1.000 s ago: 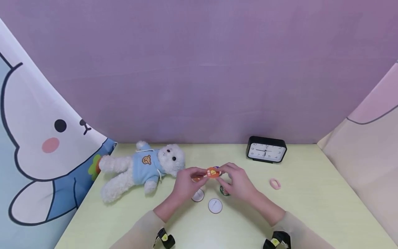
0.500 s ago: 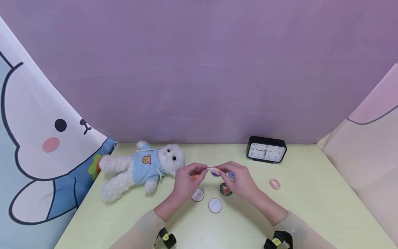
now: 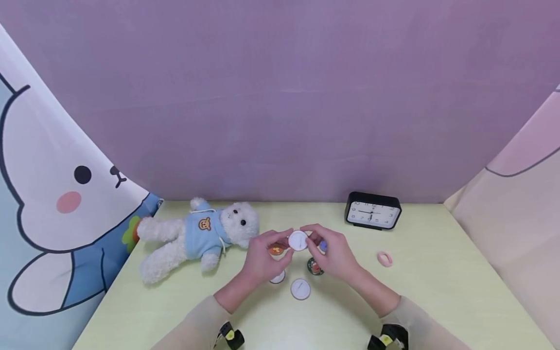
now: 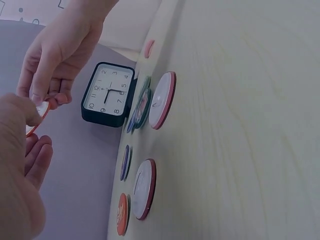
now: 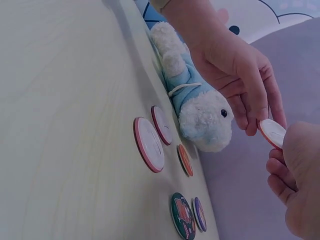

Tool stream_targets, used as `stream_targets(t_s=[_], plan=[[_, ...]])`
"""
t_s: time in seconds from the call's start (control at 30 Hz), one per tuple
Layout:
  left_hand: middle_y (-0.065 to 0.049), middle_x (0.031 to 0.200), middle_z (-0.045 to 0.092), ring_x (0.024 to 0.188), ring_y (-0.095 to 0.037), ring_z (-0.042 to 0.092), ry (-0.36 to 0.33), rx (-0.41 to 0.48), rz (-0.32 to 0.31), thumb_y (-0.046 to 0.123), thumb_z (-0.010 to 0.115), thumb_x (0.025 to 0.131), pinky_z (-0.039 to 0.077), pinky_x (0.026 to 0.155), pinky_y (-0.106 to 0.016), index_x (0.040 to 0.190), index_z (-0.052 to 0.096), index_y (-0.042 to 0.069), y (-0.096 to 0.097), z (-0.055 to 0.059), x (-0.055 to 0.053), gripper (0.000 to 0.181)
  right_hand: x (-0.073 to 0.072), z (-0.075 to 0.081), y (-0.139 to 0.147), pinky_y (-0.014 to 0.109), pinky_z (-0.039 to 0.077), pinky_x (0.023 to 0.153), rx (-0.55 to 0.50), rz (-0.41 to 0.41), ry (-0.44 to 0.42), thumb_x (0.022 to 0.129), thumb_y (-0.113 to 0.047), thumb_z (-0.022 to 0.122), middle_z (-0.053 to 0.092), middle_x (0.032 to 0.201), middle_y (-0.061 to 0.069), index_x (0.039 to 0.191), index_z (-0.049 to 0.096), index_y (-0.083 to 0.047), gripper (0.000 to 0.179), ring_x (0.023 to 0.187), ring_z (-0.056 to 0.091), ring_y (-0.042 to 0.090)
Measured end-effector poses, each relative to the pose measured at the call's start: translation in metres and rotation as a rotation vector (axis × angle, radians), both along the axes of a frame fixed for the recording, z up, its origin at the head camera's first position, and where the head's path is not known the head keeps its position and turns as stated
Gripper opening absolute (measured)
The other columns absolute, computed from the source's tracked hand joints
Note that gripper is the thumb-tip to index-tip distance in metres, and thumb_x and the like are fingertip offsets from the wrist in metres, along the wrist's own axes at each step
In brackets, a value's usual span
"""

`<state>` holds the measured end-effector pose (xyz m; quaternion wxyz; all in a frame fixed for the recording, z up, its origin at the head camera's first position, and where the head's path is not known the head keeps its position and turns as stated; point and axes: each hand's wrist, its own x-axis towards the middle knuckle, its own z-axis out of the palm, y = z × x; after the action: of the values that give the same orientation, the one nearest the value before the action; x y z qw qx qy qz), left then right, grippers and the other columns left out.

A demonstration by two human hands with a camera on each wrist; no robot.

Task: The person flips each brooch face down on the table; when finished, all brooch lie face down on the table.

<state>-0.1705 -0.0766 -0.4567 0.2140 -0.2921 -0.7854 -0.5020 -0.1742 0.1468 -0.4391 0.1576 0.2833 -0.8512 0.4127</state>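
Between both hands, above the table, a round button badge shows its white back with a pin line. My left hand pinches its left edge and my right hand its right edge. An orange rim of this badge shows in the right wrist view. On the table below lie two badges with white backs up, one nearer and one partly behind the left hand in the head view. An orange badge, a green badge and a blue-purple badge lie picture side up.
A white plush bear in a blue hoodie lies left of the hands. A black alarm clock stands at the back right, with a small pink ring-shaped band in front. A purple backdrop rises behind the table.
The held badge has turned over: its orange printed face showed first, then its edge, and now its white back. Both hands stay at nearly the same spot.
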Motion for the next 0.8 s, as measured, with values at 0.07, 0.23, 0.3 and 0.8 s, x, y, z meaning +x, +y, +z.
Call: stream_targets(t_s=[0.07, 0.23, 0.3, 0.8], plan=[[-0.011, 0.09, 0.078, 0.08, -0.022, 0.078, 0.011, -0.027, -0.006, -0.002, 0.087, 0.08, 0.066, 0.072, -0.028, 0.124, 0.076, -0.002, -0.001, 0.0, 0.0, 0.045, 0.0, -0.001, 0.0, 0.036, 0.06, 0.063, -0.002, -0.002, -0.008, 0.097, -0.002, 0.072, 0.075, 0.082, 0.0, 0.124, 0.073, -0.013, 0.03, 0.074, 0.064, 0.004], [-0.011, 0.09, 0.078, 0.08, -0.025, 0.078, -0.024, -0.069, 0.008, 0.001, 0.089, 0.081, 0.067, 0.072, -0.034, 0.125, 0.076, -0.001, -0.002, -0.002, 0.001, 0.046, 0.0, -0.001, 0.0, 0.037, 0.063, 0.069, 0.008, 0.035, -0.029, 0.091, -0.003, 0.079, 0.072, 0.085, -0.003, 0.127, 0.073, -0.008, 0.036, 0.076, 0.067, 0.006], [-0.012, 0.09, 0.077, 0.079, -0.027, 0.078, -0.049, -0.081, 0.014, 0.002, 0.089, 0.081, 0.067, 0.071, -0.04, 0.124, 0.076, -0.001, -0.003, -0.002, 0.001, 0.045, 0.0, -0.001, 0.0, 0.035, 0.064, 0.073, 0.021, 0.065, -0.028, 0.087, -0.004, 0.084, 0.072, 0.089, -0.003, 0.128, 0.072, -0.006, 0.043, 0.079, 0.068, 0.01], [-0.018, 0.098, 0.076, 0.084, -0.032, 0.074, -0.129, -0.233, 0.035, 0.009, 0.089, 0.084, 0.066, 0.075, -0.041, 0.122, 0.076, -0.003, -0.008, -0.009, 0.002, 0.041, -0.001, -0.015, -0.003, 0.042, 0.065, 0.087, 0.15, 0.068, -0.082, 0.085, -0.007, 0.088, 0.07, 0.106, 0.004, 0.129, 0.072, -0.006, 0.047, 0.096, 0.072, 0.027]])
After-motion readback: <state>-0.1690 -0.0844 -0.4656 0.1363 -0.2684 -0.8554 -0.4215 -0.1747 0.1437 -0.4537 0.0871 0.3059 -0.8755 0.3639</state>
